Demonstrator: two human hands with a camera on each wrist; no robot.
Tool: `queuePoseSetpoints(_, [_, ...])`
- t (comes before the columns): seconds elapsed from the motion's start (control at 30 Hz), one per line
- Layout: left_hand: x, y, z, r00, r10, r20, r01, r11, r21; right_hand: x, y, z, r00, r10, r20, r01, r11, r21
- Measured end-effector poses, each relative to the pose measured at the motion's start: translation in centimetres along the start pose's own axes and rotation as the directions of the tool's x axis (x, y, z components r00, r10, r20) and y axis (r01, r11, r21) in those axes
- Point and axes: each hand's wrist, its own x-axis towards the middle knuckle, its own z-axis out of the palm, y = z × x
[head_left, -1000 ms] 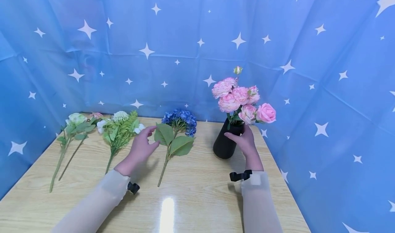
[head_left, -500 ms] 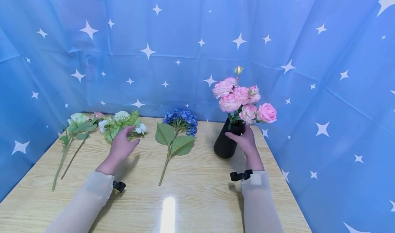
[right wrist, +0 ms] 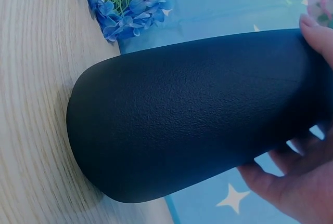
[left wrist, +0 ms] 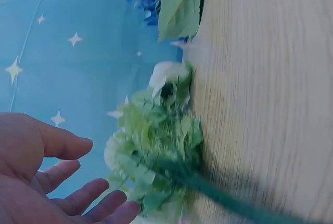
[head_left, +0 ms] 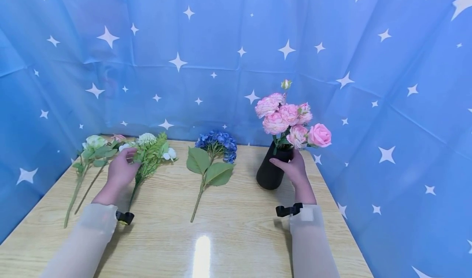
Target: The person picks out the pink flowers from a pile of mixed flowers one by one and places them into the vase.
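My right hand [head_left: 295, 167] grips the upper part of a black vase [head_left: 272, 170], which leans a little to the right on the table. Pink flowers [head_left: 284, 116] and a pink rose [head_left: 319, 135] stand in it. Above the left part of the table, my left hand [head_left: 121, 169] has its fingers loosely bent and holds nothing. It hovers beside a bunch of white flowers with green leaves [head_left: 149, 159]; in the left wrist view its fingers are apart from the bunch's green stem [left wrist: 229, 198].
A blue hydrangea [head_left: 217, 144] with two broad leaves lies mid-table. At the far left lie a pale green-white flower [head_left: 95, 142] and a thin-stemmed pink flower [head_left: 119, 137]. A blue starry curtain [head_left: 206, 36] closes off the table's [head_left: 236, 229] back and sides.
My left hand has moved left, from beside the blue hydrangea across the white flower bunch to its left side. My right hand keeps its hold on the vase.
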Motion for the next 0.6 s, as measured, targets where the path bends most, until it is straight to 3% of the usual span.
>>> queuePoseSetpoints(0.33, [-0.1,-2.7,-1.9,0.997,-0.060,0.052,0.057,0.997,0.055,0.1,0.0,0.1,1.000,-0.014,-0.001,0.014,1.000,0.013])
queuePoseSetpoints(0.6, [-0.2,-4.2,-3.2,0.997,-0.067,0.036,0.057,0.973,0.225,0.1,0.3,0.1,1.000,-0.017,-0.002,0.017,1.000,0.012])
